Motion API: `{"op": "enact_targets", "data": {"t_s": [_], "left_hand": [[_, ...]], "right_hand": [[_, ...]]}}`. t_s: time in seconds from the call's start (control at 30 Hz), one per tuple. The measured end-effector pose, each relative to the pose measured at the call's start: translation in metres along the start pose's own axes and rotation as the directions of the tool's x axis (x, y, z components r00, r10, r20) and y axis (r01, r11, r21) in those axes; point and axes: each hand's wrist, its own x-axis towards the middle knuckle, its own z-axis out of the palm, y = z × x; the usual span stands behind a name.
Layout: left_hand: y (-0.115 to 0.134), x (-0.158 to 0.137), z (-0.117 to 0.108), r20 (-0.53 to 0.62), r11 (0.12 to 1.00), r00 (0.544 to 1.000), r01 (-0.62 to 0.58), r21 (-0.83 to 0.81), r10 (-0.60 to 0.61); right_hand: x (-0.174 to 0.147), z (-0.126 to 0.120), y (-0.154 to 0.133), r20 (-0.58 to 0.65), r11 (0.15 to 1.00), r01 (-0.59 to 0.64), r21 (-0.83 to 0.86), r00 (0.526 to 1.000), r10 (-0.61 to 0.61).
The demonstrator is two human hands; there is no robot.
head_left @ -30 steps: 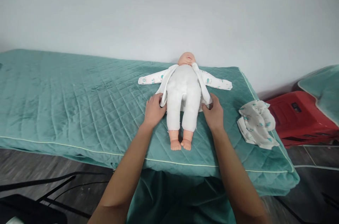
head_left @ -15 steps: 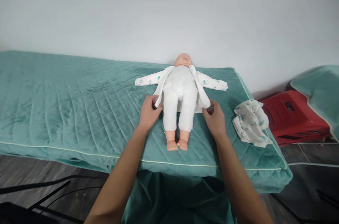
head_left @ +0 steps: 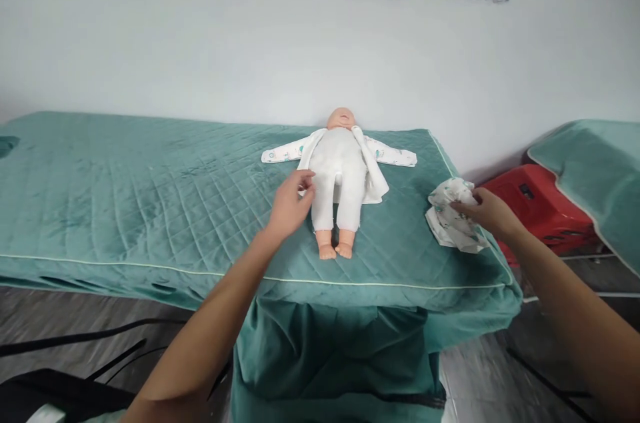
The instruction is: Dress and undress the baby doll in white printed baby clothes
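Observation:
A baby doll (head_left: 338, 156) lies on its back on a green quilted bed cover (head_left: 200, 203), feet towards me. Its arms are in the printed sleeves of a white baby shirt (head_left: 376, 176), which lies open at the front. My left hand (head_left: 291, 204) is beside the doll's hip at the shirt's left edge, thumb and fingers apart, holding nothing that I can see. At the bed's right end lies a crumpled white printed baby garment (head_left: 447, 206); its exact kind is unclear. My right hand (head_left: 487, 209) has its fingers closed on that garment's right side.
A red plastic stool or crate (head_left: 543, 203) stands just past the bed's right end, partly under another green cover (head_left: 595, 163). A white wall (head_left: 225, 49) rises behind the bed. Green cloth (head_left: 335, 349) hangs at the front, with black metal legs (head_left: 90, 339) at lower left.
My right hand has left the shirt's right edge and moved right to the crumpled garment. My left hand has let go of the shirt's left edge. The view has tilted up slightly.

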Motion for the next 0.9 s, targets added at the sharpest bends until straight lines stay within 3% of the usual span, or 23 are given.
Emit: {"op": "enact_targets", "data": {"t_s": [0.07,0.1,0.2,0.27,0.33,0.43,0.5,0.6,0.67,0.73,0.83,0.9], "left_hand": [[0.021,0.002,0.011,0.116,0.998,0.993,-0.027,-0.055,0.033],[0.031,0.003,0.017,0.182,0.995,0.982,-0.03,-0.097,0.047],[0.062,0.005,0.03,0.361,0.962,0.929,0.021,-0.274,0.083],[0.08,0.007,0.034,0.448,0.916,0.885,0.065,-0.397,0.131],[0.093,0.008,0.033,0.489,0.883,0.853,0.079,-0.463,0.18],[0.103,0.006,0.025,0.463,0.872,0.871,0.092,-0.482,0.163],[0.102,0.005,0.016,0.439,0.828,0.895,0.189,-0.528,0.076],[0.095,0.006,-0.005,0.429,0.664,0.9,0.368,-0.651,-0.077],[0.09,0.01,-0.023,0.399,0.559,0.903,0.414,-0.718,-0.156],[0.085,0.015,-0.042,0.341,0.484,0.909,0.416,-0.77,-0.239],[0.078,0.021,-0.063,0.2,0.42,0.928,0.325,-0.847,-0.316],[0.076,0.019,-0.069,0.092,0.435,0.952,0.218,-0.874,-0.292]], "right_hand": [[0.001,-0.001,-0.021,0.089,0.992,-0.069,-0.106,0.993,0.078],[-0.001,-0.001,-0.037,0.071,0.992,-0.053,-0.117,0.996,0.061],[-0.014,0.0,-0.099,0.099,0.983,0.181,0.016,0.978,-0.181],[-0.024,0.001,-0.145,0.094,0.924,0.369,0.105,0.921,-0.379],[-0.03,0.004,-0.189,0.054,0.882,0.449,0.145,0.886,-0.46],[-0.029,0.011,-0.237,0.02,0.888,0.391,0.241,0.913,-0.408],[-0.022,0.018,-0.256,0.039,0.902,0.285,0.326,0.949,-0.314],[-0.011,0.029,-0.267,0.242,0.882,0.015,0.47,0.959,-0.145],[-0.008,0.032,-0.267,0.463,0.843,-0.206,0.497,0.885,-0.056],[-0.009,0.03,-0.263,0.644,0.823,-0.366,0.434,0.765,0.001],[-0.017,0.026,-0.259,0.817,0.84,-0.44,0.319,0.577,-0.008],[-0.023,0.026,-0.259,0.872,0.833,-0.459,0.308,0.487,-0.054]]}}
